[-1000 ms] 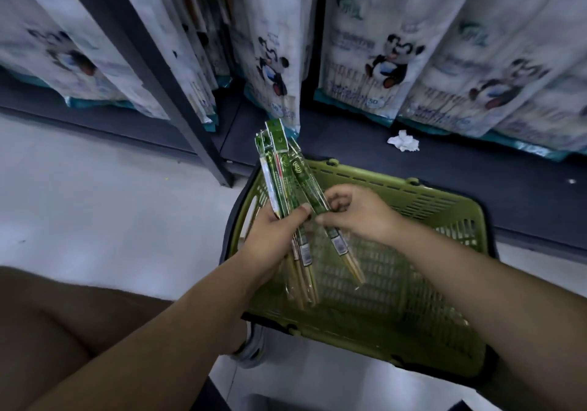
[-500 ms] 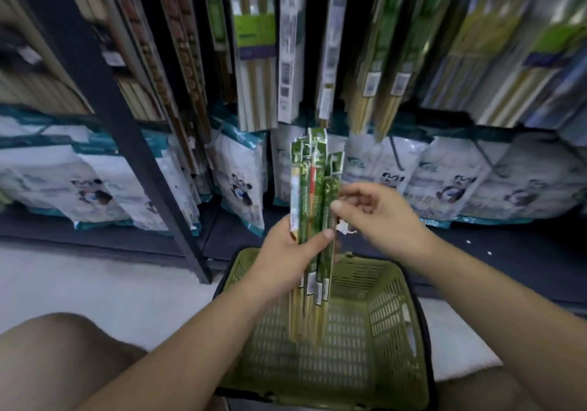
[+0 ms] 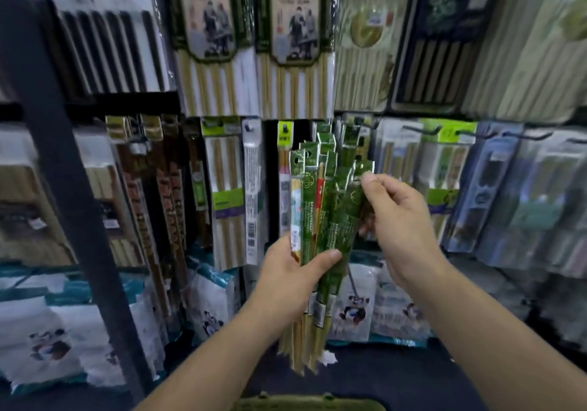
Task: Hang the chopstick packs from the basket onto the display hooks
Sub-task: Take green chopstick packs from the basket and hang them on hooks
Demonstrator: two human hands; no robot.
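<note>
- The green basket [image 3: 305, 404] shows only as a strip of rim at the very bottom, below both forearms.
- The left hand [image 3: 292, 280] is wrapped round the lower middle of the chopstick packs [image 3: 320, 220]. The thumb is laid flat across the front of the bundle, and the other fingers are curled behind it, mostly hidden.
- The bundle is held upright and slightly fanned. Green printed sleeves with punched holes are seen at the top, and one pack with a pale yellow edge sits at the left. Small white labels and pale bamboo tips show through clear wrap below the hand.
- The right hand [image 3: 397, 220] is raised at the bundle's upper right. The top tab of the rightmost pack is pinched between thumb and forefinger, the fingertips [image 3: 368, 178] pressed together on it. The remaining fingers are loosely curled and hold nothing.
- The dark shelf deck [image 3: 397, 379] lies beneath the hands. A crumpled white scrap [image 3: 327, 358] is seen on it beside the bundle's tips, and panda-printed bags [image 3: 352, 309] are stood along its back edge.
- The display hooks [image 3: 424, 130] jut out in a row behind the bundle, already loaded with other packs. The bundle's tops are level with that row and in front of it — whether any touches a hook cannot be told.
- A dark upright post [image 3: 63, 188] is set at the shelving's left, and large boxed chopstick sets [image 3: 206, 45] are hung on the row above.
</note>
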